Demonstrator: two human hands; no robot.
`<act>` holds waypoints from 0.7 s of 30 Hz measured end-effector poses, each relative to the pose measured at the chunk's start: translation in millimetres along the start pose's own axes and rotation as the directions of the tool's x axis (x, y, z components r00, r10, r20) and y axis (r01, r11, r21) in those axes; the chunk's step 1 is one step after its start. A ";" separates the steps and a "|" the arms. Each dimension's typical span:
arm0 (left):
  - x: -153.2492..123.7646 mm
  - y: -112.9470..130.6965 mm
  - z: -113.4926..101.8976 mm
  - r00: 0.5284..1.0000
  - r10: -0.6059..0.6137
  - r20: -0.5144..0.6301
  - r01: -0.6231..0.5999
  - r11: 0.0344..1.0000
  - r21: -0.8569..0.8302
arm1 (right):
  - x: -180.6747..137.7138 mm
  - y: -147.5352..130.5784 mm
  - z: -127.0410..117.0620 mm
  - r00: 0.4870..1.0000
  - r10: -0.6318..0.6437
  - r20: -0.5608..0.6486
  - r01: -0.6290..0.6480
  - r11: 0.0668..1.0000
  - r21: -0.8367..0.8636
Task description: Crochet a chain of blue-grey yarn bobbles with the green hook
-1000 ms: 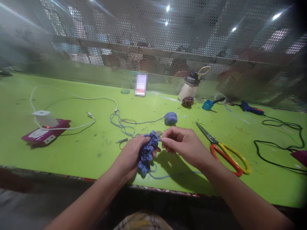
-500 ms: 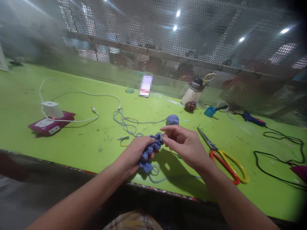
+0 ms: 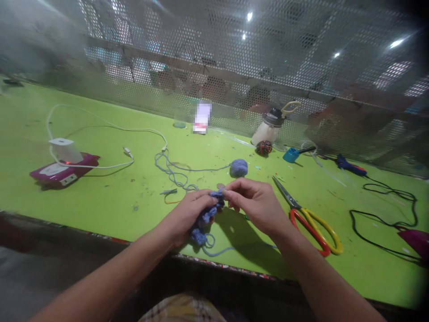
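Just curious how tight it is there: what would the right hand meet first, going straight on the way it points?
The right hand points leftward, at the blue yarn piece held in the left hand, so it would likely meet that first. Whether they touch is hard to tell.

No legible txt, nos., brands or signs anywhere. Surfaces chk'd:
- Smartphone [image 3: 201,117], back of bench: screen pixelated, pale w/ pinkish-red band low down; any wording unreadable.
- Purple power strip [image 3: 65,173], L side: white top face, socket slots on near end, red glow by charger; any print too small/blurred.
- White USB charger [image 3: 66,150], atop strip: markings n/legible.
- Drink bottle [image 3: 264,133], far side: pale body, dk lid; any lettering n/legible.
- Scissors [image 3: 309,230], R side: red/yellow handles; any maker's mark unresolved.
- Blue glue gun [image 3: 350,165], far R: any brand unresolved.
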State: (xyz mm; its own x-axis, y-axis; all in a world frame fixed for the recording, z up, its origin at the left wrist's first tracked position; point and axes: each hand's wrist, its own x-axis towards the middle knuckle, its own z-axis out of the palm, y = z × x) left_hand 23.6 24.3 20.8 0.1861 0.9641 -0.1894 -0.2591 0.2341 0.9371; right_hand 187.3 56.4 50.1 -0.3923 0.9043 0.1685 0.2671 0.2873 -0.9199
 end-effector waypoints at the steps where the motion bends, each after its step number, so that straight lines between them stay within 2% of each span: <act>1: 0.0 0.6 0.3 1.000 0.021 -0.001 -0.021 1.000 -0.002 | 0.5 1.0 0.5 1.000 0.022 0.002 -0.022 0.999 0.044; 4: 0.3 1.5 0.5 0.998 0.063 0.008 -0.063 0.997 0.047 | 2.4 3.8 1.8 0.997 0.073 0.027 -0.076 0.985 0.156; 7: 0.0 1.7 0.0 0.998 0.053 0.014 -0.054 0.995 0.083 | 3.3 4.5 1.7 0.995 0.091 0.039 -0.097 0.970 0.221; 16: -1.7 1.3 0.5 0.999 0.042 0.004 -0.042 0.990 0.132 | -0.3 4.0 -5.3 0.997 0.074 0.036 -0.080 0.960 0.267; 21: -1.6 -2.0 -0.9 0.999 0.024 -0.045 -0.019 0.993 0.117 | -1.2 8.0 -6.1 0.993 0.106 0.047 -0.115 0.937 0.329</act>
State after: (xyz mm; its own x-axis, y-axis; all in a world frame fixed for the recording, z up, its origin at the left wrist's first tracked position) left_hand 22.9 22.4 19.0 0.1369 0.9742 -0.1795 -0.1495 0.1995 0.9684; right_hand 195.2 59.5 44.7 -0.4028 0.9137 0.0536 0.0060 0.0612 -0.9981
